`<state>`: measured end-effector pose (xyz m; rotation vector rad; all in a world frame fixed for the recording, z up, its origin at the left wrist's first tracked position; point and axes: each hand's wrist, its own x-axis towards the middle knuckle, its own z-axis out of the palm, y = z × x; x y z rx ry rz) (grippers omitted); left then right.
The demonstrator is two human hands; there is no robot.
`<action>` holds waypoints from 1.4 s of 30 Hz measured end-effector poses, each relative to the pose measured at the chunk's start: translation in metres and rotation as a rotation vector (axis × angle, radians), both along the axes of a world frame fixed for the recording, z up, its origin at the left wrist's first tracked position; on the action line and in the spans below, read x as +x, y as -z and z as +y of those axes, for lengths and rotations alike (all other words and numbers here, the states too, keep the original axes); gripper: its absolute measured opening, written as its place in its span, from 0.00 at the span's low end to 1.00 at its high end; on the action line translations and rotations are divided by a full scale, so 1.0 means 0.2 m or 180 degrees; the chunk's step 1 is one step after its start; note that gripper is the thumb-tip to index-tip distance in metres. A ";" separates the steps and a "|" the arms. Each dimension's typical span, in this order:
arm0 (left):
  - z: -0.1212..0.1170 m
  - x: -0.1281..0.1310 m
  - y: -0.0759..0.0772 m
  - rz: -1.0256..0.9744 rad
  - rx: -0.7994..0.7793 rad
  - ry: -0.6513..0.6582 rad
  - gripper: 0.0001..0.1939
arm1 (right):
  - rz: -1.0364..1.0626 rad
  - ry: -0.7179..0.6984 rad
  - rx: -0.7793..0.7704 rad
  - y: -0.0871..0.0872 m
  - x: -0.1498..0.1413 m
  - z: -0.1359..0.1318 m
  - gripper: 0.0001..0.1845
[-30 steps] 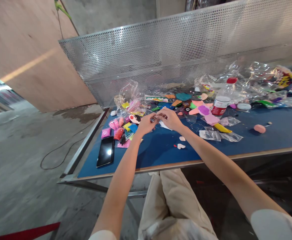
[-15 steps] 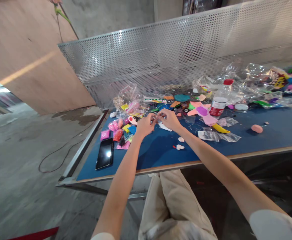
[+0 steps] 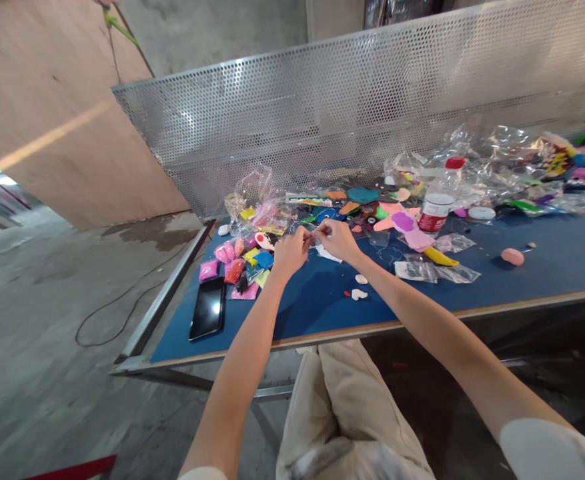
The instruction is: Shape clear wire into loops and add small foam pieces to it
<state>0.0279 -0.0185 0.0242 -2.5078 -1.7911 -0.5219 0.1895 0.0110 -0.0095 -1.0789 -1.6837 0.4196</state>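
Note:
My left hand (image 3: 292,252) and my right hand (image 3: 336,240) meet fingertip to fingertip above the blue tabletop (image 3: 312,313). Both are closed in a pinch, and whatever sits between the fingers is too small or hidden to name. Under my right hand lies a white piece (image 3: 328,253), partly covered. Nearer the front edge are small white lumps (image 3: 359,294) and a tiny red bit (image 3: 347,293), which look like modelling clay. Left of my left hand are several coloured clay packets, among them a red packet (image 3: 234,271) and a pink packet (image 3: 208,269).
A black phone (image 3: 207,308) lies at the table's left front. To the right stand a bottle with a red cap (image 3: 436,203), a pink and purple clay shape (image 3: 411,230) and a pink ball (image 3: 513,257). Behind rises a perforated metal panel (image 3: 322,113). Clear plastic wrappers (image 3: 502,167) crowd the back.
Both hands stay pinched together in nearly the same spot, with slight finger movement. The whole view has shifted a little; the things on the table have not moved.

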 end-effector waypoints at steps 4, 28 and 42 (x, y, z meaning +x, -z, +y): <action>0.01 -0.02 0.00 -0.0064 0.0059 0.0116 0.11 | 0.0186 -0.0190 -0.0136 0.00 0.01 0.00 0.07; 0.05 -0.02 0.06 -0.1201 0.0268 0.0230 0.12 | 0.1046 -0.0846 -0.0809 0.01 -0.01 -0.02 0.17; 0.03 0.01 0.09 -0.0685 0.0584 0.0061 0.13 | 0.1177 -0.0783 -0.1052 0.05 -0.03 0.01 0.18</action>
